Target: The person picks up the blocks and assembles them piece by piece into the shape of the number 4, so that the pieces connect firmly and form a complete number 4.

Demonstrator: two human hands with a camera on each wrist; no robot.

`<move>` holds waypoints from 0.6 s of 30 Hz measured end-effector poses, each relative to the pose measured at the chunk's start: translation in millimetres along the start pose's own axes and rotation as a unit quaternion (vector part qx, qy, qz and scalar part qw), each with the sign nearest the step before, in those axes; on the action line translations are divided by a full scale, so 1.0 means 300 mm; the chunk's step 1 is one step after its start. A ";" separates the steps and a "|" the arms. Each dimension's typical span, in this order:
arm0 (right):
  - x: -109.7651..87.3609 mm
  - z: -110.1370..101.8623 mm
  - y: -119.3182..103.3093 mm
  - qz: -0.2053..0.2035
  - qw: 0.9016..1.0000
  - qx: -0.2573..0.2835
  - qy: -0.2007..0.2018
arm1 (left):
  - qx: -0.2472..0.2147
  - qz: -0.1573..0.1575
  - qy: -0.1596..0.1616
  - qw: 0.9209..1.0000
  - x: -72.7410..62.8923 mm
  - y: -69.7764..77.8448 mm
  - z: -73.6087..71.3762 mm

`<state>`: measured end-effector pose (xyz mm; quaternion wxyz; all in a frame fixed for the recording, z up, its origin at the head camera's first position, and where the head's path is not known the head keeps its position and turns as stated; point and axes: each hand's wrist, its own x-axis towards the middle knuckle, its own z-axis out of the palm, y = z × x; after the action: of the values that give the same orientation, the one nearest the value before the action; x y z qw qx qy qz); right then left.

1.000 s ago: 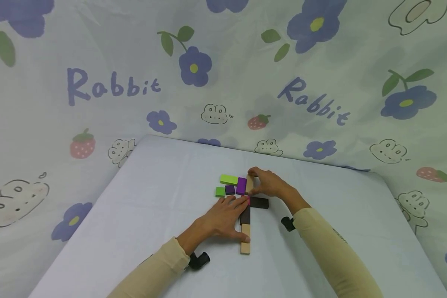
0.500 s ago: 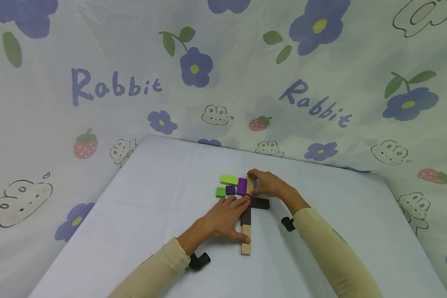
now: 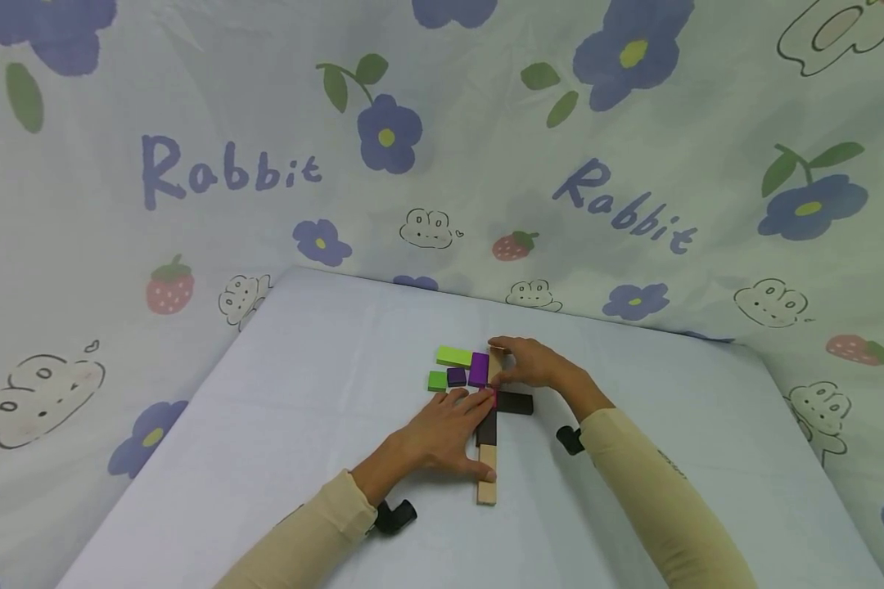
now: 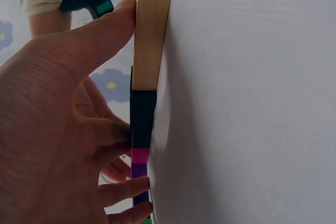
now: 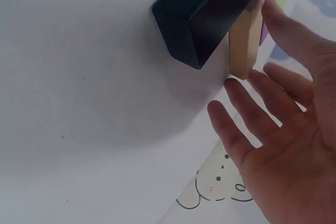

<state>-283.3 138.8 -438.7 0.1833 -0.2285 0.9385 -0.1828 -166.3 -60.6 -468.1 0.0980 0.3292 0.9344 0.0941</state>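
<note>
My left hand (image 3: 445,433) lies over a column of blocks with its fingers spread. Its thumb touches the side of a plain wooden block (image 4: 152,30) at the near end. The index fingertip rests on a pink block (image 4: 139,156), which it mostly covers in the head view. Between these two sits a dark block (image 3: 488,429). My right hand (image 3: 534,364) holds another plain wooden block (image 3: 495,366) between thumb and fingertips, at the column's far end. That block stands beside a purple block (image 3: 479,370). Another dark block (image 3: 516,402) juts out rightward from the pink one.
Left of the purple block lie a lime-green block (image 3: 454,356), a dark purple cube (image 3: 456,377) and a green cube (image 3: 438,381). A white cloth (image 3: 302,393) covers the table. Behind it hangs a patterned curtain (image 3: 457,180).
</note>
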 end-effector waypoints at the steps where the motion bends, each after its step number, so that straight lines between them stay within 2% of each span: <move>1: 0.001 0.000 0.001 0.001 1.000 0.001 0.002 | 0.001 0.001 0.002 1.000 0.000 0.000 0.001; 18: 0.019 0.008 0.011 -0.005 0.999 -0.042 0.020 | -0.009 0.007 0.001 1.000 -0.007 0.002 -0.005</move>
<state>-288.2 138.1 -443.6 0.1536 -0.2371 0.9477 -0.1488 -164.8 -61.8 -466.2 0.0993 0.3344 0.9315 0.1036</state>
